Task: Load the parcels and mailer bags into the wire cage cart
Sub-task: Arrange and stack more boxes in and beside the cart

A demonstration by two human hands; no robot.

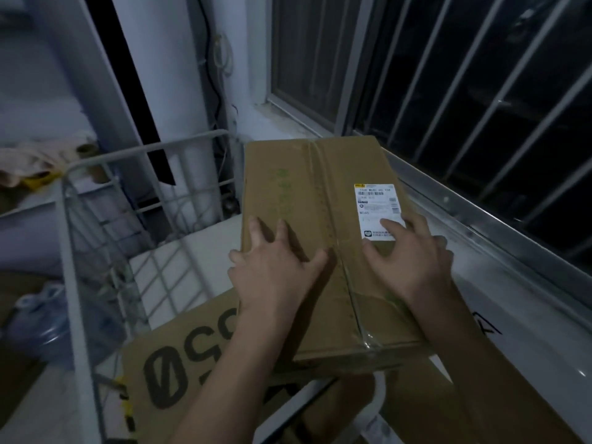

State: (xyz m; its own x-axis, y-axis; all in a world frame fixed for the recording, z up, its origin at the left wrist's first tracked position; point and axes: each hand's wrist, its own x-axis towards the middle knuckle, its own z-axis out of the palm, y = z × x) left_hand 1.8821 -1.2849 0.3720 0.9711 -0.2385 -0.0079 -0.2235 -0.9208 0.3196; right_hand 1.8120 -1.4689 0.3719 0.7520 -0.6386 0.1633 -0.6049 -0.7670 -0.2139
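Note:
A long brown cardboard parcel [314,193] with a white shipping label [378,200] lies across the right side of the white wire cage cart [105,219]. My left hand [272,270] rests flat on the parcel's top, fingers spread, near its left edge. My right hand [410,257] presses flat on the top beside the label, one finger over the label's lower part. Under the parcel's near end lies a second brown box [179,363] printed with large dark characters, inside the cart. Neither hand wraps around anything.
A barred window [480,91] and its metal sill [480,219] run along the right. A white pillar [179,91] with cables stands behind the cart. Clutter and cloth [28,165] sit on a shelf at left. A water jug [41,318] stands low at left.

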